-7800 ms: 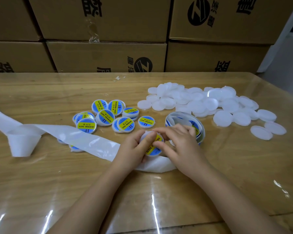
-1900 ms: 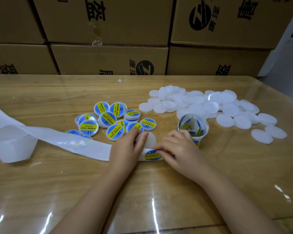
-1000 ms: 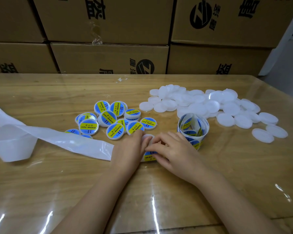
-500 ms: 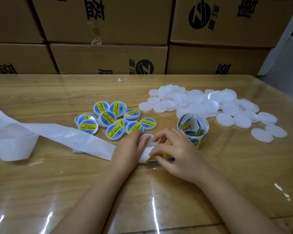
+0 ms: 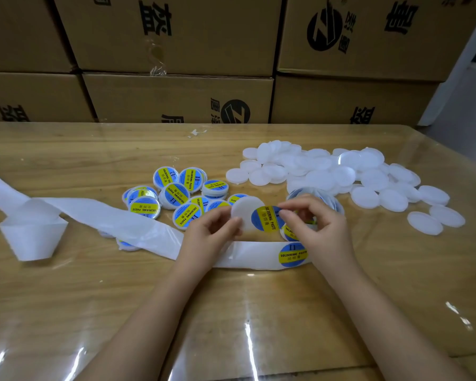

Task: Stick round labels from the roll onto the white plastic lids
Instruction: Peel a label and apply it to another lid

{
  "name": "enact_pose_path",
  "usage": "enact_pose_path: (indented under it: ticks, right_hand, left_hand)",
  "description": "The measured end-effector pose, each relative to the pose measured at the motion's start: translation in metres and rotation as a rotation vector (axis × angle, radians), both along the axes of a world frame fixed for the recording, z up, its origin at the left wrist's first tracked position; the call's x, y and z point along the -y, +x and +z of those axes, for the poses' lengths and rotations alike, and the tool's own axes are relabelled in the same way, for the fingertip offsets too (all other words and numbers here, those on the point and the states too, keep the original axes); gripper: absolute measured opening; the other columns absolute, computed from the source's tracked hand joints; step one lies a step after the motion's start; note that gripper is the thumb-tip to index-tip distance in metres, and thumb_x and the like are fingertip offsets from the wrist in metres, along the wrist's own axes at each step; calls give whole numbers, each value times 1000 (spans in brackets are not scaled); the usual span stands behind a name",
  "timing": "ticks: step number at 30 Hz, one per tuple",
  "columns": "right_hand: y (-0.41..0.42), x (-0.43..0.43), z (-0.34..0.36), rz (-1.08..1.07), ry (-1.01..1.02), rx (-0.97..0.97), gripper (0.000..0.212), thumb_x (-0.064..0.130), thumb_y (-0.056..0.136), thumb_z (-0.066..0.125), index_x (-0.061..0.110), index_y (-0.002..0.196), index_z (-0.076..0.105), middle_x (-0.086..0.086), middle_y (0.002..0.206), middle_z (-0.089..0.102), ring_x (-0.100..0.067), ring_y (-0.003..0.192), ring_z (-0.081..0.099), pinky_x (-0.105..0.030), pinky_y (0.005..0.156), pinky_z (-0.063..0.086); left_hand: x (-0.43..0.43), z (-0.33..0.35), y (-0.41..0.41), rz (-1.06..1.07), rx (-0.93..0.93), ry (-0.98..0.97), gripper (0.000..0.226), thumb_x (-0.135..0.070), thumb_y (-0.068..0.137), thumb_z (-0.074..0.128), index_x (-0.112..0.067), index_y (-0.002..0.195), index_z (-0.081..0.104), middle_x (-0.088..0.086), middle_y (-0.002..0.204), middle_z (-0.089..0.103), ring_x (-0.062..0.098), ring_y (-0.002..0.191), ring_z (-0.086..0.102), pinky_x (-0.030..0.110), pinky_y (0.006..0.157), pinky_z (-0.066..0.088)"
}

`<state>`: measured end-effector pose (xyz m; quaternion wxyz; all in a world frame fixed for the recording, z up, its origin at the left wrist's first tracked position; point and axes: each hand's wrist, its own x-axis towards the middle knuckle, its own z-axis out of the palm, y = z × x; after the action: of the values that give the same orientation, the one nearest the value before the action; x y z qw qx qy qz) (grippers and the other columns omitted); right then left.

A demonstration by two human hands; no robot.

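Head camera, and we are looking down at two hands meeting just right of the frame's centre, over the table (image 5: 66,298). We see the left hand (image 5: 212,229) pinching a bare white lid (image 5: 243,213) by its lower left edge, thumb and fingertips curled onto it. Over on the other side, the right hand (image 5: 319,229) pinches a round blue-and-yellow label (image 5: 267,218) by its right edge, between thumb and forefinger. That label overlaps the lid's right side; whether it is pressed down or only hovering there, we cannot quite tell from this angle. Below the hands, the white backing strip (image 5: 107,218) runs away to the left edge of the frame, and the next label (image 5: 293,254) sits on it just under the right hand. We catch only a sliver of the roll (image 5: 338,207) behind that hand. We have labelled lids (image 5: 176,193) clustered left of centre, blank lids (image 5: 327,171) heaped at the upper right, and cardboard boxes (image 5: 176,37) stacked across the top.
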<state>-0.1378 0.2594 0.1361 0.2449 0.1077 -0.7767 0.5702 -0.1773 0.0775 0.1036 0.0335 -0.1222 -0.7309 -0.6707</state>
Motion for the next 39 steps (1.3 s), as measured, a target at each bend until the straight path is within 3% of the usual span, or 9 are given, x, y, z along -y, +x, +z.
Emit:
enact_pose_path:
  ticks: [4,7,16,27,34,39]
  right_hand:
    - [0,4,1,-77,44,5,23,6,82,69,29,78,68,12,74,65,-15,77,56,-47,86,44]
    - [-1,6,-1,-112,92,16,16,10,81,71,25,79,71,17,73,64,-16,79,57,-54,89,41]
    - [-2,7,-4,-137,209,0,15,14,81,72,28,78,69,15,73,63,-9,78,53,-55,87,39]
    - [-2,9,-6,-187,326,-48,3,24,80,69,26,79,70,17,73,62,-13,77,55,-50,89,37]
    - [-2,11,-7,-230,380,-57,6,30,79,64,28,78,70,17,73,62,-14,78,56,-40,90,32]
    - [0,13,-7,-269,443,-99,10,27,81,63,26,84,73,17,80,64,-17,80,56,-41,85,32]
  left_hand:
    - [0,4,3,-127,55,121,13,-13,88,60,-16,93,72,-1,78,71,12,63,67,20,64,53]
    - [-2,4,5,-197,79,163,17,-18,85,60,-13,96,72,3,80,72,17,66,69,23,63,55]
    - [-2,8,8,-236,100,194,16,-24,80,62,-24,86,77,8,73,72,16,67,69,23,63,55]
    - [-3,7,8,-239,97,175,16,-23,79,62,-17,89,73,7,70,72,17,67,70,22,64,54]
    - [-3,7,8,-240,91,162,13,-15,85,61,-12,90,72,5,71,72,17,66,69,22,64,54]
    - [-2,7,8,-218,86,162,13,-17,84,62,-17,86,74,4,71,72,16,64,68,21,64,54]
